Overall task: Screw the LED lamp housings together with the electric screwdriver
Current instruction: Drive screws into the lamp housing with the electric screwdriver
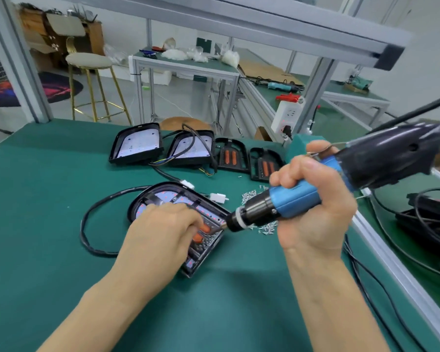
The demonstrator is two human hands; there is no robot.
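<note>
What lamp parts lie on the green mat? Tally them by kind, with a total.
Assembled lamp housing under the left hand: 1
Open housings with white LED boards: 2
Black covers with orange strips: 2
Total: 5

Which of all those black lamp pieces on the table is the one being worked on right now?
Start at the green table and find the nearest edge, where two hands meet. The lamp housing lies flat under the left hand, apart from the four pieces lined up farther back. Only this one has the electric screwdriver, gripped by the right hand, pointed at it.
</note>
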